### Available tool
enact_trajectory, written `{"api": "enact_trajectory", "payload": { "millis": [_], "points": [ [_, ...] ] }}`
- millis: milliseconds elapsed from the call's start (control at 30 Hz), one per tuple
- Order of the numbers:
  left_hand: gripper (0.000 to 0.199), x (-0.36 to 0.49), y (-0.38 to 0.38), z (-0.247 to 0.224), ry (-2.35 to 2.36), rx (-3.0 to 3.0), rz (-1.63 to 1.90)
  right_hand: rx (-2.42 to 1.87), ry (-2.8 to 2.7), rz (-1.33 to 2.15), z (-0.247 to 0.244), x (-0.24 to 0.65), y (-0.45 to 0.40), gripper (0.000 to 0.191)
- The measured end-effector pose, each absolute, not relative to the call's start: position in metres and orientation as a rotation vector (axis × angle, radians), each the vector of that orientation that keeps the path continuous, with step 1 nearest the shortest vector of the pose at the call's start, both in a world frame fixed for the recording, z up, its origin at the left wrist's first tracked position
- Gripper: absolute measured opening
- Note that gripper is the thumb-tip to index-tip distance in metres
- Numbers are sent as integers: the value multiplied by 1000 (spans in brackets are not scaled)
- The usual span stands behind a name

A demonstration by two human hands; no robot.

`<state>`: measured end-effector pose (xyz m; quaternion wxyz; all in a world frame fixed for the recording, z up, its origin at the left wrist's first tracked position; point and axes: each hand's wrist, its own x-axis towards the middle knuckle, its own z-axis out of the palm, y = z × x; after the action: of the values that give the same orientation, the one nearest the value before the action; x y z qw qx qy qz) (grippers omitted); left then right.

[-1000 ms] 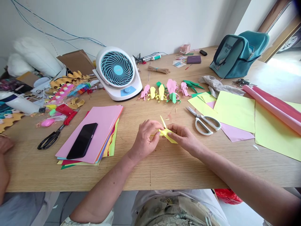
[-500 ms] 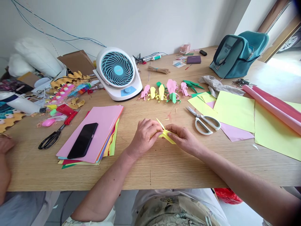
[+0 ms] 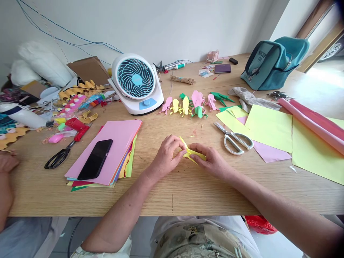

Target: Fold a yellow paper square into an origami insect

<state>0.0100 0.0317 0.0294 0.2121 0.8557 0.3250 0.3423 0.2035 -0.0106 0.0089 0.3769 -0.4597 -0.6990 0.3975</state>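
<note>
A narrow folded piece of yellow paper [image 3: 189, 152] is held above the table between my two hands. My left hand [image 3: 168, 154] pinches its left side between thumb and fingers. On the right side, the fingers and thumb of my right hand [image 3: 208, 156] are closed on the same paper. One thin yellow point sticks up between the hands. Behind them stands a row of folded paper figures, pink [image 3: 197, 97], yellow [image 3: 185, 105] and green [image 3: 199, 111]. White-handled scissors [image 3: 233, 139] lie to the right of my right hand.
A black phone [image 3: 95, 159] rests on stacked coloured paper [image 3: 122, 134] at left. A fan [image 3: 137, 82] stands behind it. Black-handled scissors [image 3: 59, 157] lie farther left, near another person's hand [image 3: 8, 162]. Yellow sheets [image 3: 270, 125] and a teal bag [image 3: 274, 64] are at right.
The yellow paper has turned slightly and more of it shows near my right thumb. My left fingers have shifted a little on it. The view has moved very slightly.
</note>
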Motion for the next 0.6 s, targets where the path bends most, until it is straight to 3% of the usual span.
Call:
{"api": "enact_trajectory", "payload": {
  "millis": [233,600],
  "points": [
    [8,17,29,19,969,1933,990,-1126,-1708,1104,9,201,-11,27],
    [22,17,23,22,879,1927,935,-1093,-1514,1360,12,197,-7,41]
  ]
}}
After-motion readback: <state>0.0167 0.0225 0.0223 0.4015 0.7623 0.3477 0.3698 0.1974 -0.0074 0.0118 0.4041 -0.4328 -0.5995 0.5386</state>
